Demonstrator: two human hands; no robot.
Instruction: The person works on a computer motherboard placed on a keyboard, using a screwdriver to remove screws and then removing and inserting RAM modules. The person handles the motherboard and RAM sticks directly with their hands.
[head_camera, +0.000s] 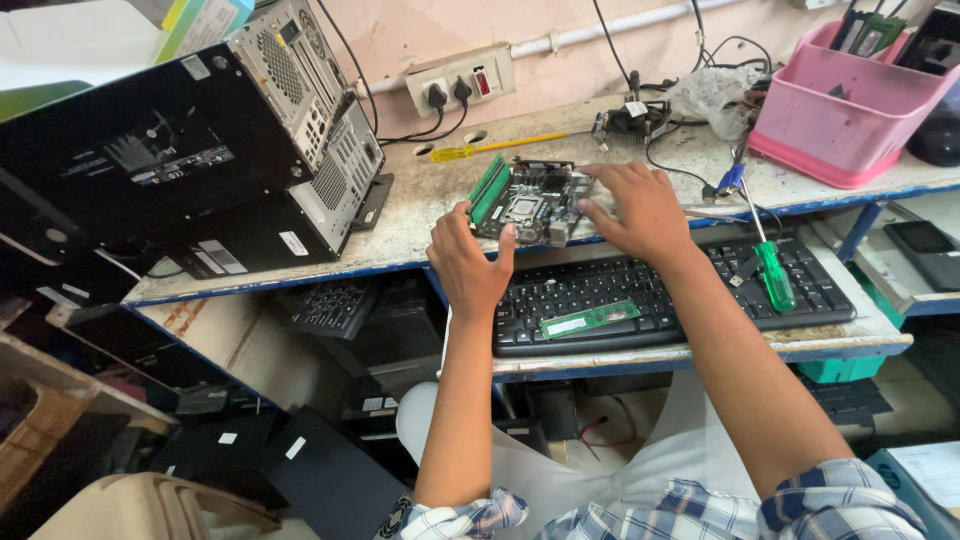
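A small green motherboard (527, 199) lies flat on the worn workbench (420, 215). My left hand (468, 262) grips its near left corner, thumb by the front edge. My right hand (640, 210) rests on the board's right side with fingers spread over it. Just below the hands, a black keyboard (690, 290) sits on a lower shelf. A green memory stick (590, 319) lies loose on its keys. A green-handled screwdriver (772, 270) rests across the keyboard's right half.
Two black computer cases (200, 150) stand stacked on the bench at left. A yellow screwdriver (490, 147) lies near the wall sockets (460, 80). A pink bin (850, 100) and tangled cables (690, 110) fill the back right. Spare keyboards and parts crowd under the bench.
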